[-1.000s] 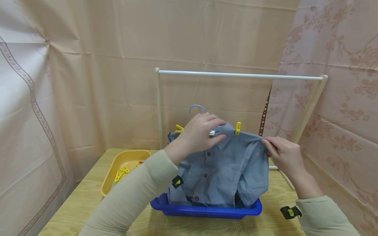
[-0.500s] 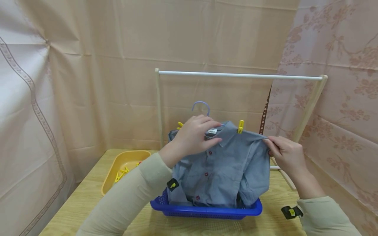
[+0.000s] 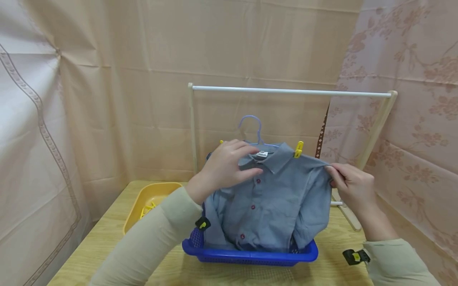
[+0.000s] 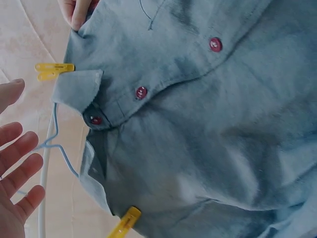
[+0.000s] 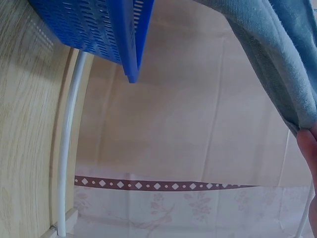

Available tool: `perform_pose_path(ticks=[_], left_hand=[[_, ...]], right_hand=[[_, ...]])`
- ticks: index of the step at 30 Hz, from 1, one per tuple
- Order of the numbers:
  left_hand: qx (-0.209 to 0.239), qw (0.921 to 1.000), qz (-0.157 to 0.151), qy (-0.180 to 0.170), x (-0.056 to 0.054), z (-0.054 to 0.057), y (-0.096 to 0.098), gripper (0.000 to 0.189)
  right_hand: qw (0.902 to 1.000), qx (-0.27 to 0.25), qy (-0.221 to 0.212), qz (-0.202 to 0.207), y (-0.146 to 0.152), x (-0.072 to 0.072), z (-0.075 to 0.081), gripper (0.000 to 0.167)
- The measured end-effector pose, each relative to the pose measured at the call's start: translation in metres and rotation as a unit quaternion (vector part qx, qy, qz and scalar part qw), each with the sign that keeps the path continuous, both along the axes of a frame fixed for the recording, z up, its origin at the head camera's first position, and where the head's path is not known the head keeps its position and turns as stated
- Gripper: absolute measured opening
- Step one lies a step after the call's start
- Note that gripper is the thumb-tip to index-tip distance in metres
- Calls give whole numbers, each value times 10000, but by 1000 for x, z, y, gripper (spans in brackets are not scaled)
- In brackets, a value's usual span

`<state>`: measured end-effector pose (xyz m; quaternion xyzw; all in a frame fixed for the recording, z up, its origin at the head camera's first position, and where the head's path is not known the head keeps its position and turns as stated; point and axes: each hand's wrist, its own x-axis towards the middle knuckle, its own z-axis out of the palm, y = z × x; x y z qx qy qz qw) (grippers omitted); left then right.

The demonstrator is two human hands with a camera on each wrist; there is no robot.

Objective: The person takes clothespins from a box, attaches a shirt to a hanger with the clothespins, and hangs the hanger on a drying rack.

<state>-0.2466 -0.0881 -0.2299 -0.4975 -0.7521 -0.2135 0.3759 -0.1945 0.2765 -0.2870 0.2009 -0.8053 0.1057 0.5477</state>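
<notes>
A grey-blue button-up shirt (image 3: pixel 272 198) is on a light-blue wire hanger (image 3: pixel 258 126), its lower part in a blue basket (image 3: pixel 250 254). My right hand (image 3: pixel 354 186) pinches the shirt at its right-side shoulder, pulling the cloth taut. In front of the collar, my left hand (image 3: pixel 225 167) has its fingers spread; the left wrist view shows those fingers (image 4: pixel 22 168) apart from the cloth. One yellow clothespin (image 3: pixel 298 149) clips the right-side shoulder. A second yellow clothespin (image 4: pixel 125 223) is on the other shoulder, mostly behind my left hand in the head view.
A drying rack with a white top bar (image 3: pixel 286 91) stands behind the basket. At the left, a yellow tray (image 3: pixel 132 206) with yellow clothespins (image 3: pixel 147 209) sits on the wooden table (image 3: pixel 93 246), partly covered by my left arm. Curtains hang behind and on both sides.
The shirt and hanger have risen slightly and shifted right, with my right hand moving along. My left hand has drawn left, uncovering more of the collar and hanger hook.
</notes>
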Motion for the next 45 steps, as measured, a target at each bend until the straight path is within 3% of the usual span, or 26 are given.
perform_pose_path(ticks=[13, 30, 38, 45], left_hand=[[13, 9997, 94, -204, -5, -7, -16, 49], [-20, 9984, 404, -400, -13, -12, -41, 49], [-159, 9920, 922, -849, -18, -17, -60, 52], [-137, 9772, 1396, -1593, -21, -25, -75, 50]], right_hand=[[9995, 3, 222, -237, 10, 2, 0, 12], [9981, -422, 229, -388, 20, 5, 6, 10], [9973, -560, 141, -462, 27, 7, 7, 9], [9975, -497, 207, -465, 31, 6, 5, 9]])
